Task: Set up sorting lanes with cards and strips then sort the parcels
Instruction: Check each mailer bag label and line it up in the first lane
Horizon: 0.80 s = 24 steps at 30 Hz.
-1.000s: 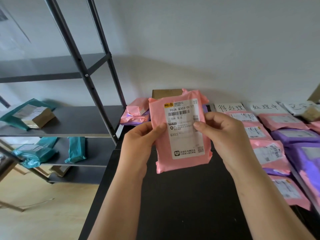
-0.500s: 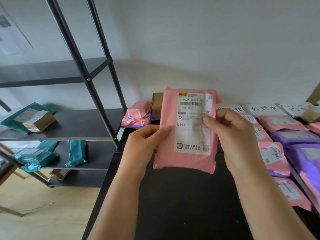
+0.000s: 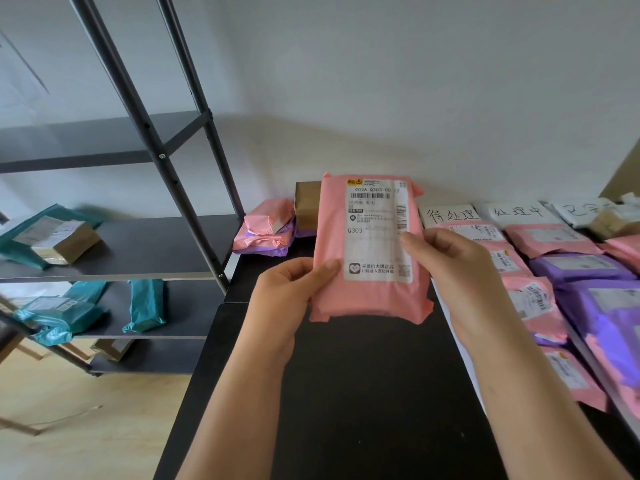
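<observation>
Off to my left I see a dark metal shelving unit with slanted uprights, standing on a pale wood floor. Behind everything is a plain white wall. The black table is bare across its near middle. At the far right edge I note a tan panel, possibly cardboard or a door edge; too little of it shows to tell.

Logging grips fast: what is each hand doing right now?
Left hand: closed on the pink plastic mailer parcel, lower left edge.
Right hand: closed on its right edge.
</observation>
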Each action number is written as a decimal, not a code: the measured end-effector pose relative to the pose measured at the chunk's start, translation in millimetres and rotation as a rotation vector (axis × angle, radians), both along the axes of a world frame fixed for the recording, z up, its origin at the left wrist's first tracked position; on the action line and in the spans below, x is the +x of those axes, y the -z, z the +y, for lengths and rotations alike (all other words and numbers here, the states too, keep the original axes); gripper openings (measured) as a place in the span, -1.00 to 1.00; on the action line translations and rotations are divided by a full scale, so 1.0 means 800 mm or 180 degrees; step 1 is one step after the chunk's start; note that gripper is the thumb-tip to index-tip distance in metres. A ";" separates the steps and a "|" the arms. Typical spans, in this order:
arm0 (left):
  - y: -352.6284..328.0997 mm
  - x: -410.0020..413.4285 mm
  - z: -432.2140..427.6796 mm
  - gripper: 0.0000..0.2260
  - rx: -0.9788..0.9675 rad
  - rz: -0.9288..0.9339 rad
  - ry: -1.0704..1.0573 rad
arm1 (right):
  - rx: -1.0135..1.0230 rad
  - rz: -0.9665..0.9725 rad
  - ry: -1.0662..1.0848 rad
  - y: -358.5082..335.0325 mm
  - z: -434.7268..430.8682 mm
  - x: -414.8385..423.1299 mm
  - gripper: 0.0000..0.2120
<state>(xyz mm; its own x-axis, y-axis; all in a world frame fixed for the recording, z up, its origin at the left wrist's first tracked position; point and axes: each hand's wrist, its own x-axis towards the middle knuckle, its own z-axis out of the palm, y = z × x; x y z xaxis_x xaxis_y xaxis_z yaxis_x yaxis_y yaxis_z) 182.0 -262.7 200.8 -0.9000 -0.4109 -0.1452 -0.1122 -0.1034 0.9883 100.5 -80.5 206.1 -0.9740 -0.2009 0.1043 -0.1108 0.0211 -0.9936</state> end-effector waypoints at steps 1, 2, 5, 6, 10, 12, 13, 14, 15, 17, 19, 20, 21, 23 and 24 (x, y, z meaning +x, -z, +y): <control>0.001 -0.001 0.001 -0.63 0.0085 -0.0019 -0.0060 | 0.0095 -0.0001 -0.0037 0.001 0.000 0.001 -0.86; 0.002 -0.001 0.002 -0.62 0.0185 -0.0038 -0.0104 | 0.0194 0.0029 -0.0060 0.001 0.001 0.001 -0.85; 0.002 -0.003 0.003 -0.66 0.0490 -0.0091 -0.0169 | 0.0406 0.0107 -0.0073 0.003 0.002 0.003 -0.88; 0.002 -0.004 0.004 -0.71 0.0583 -0.0111 -0.0154 | 0.0441 0.0102 -0.0080 0.003 0.002 0.003 -0.90; 0.003 -0.006 0.008 -0.85 0.0985 -0.0285 -0.0060 | 0.0351 0.0008 -0.0020 0.003 0.005 0.001 -0.89; -0.001 -0.007 0.011 -0.76 0.1270 -0.0305 -0.0072 | 0.0051 -0.0148 -0.0017 0.003 0.007 -0.001 -0.87; -0.002 -0.007 0.012 -0.66 0.1408 -0.0289 -0.0092 | -0.0121 -0.0266 -0.0042 0.004 0.007 -0.002 -0.85; -0.004 -0.007 0.012 -0.59 0.1514 -0.0277 -0.0126 | -0.0275 -0.0389 -0.0072 0.004 0.007 -0.004 -0.84; -0.006 -0.007 0.013 -0.55 0.1586 -0.0277 -0.0159 | -0.0399 -0.0494 -0.0106 0.005 0.007 -0.006 -0.83; -0.007 -0.007 0.015 -0.57 0.1672 -0.0284 -0.0208 | -0.0614 -0.0659 -0.0195 0.006 0.006 -0.009 -0.81; -0.007 -0.008 0.017 -0.69 0.1696 -0.0302 -0.0240 | -0.0854 -0.0812 -0.0250 0.009 0.006 -0.012 -0.76; -0.007 -0.009 0.018 -0.77 0.1693 -0.0320 -0.0239 | -0.0952 -0.0882 -0.0258 0.011 0.006 -0.013 -0.74; -0.007 -0.009 0.019 -0.85 0.1687 -0.0343 -0.0244 | -0.1029 -0.0953 -0.0274 0.012 0.006 -0.014 -0.73; -0.006 -0.011 0.019 -0.90 0.1669 -0.0367 -0.0293 | -0.1117 -0.1101 -0.0331 0.013 0.007 -0.015 -0.76; -0.005 -0.012 0.019 -0.86 0.1655 -0.0362 -0.0302 | -0.1130 -0.1157 -0.0366 0.013 0.008 -0.016 -0.79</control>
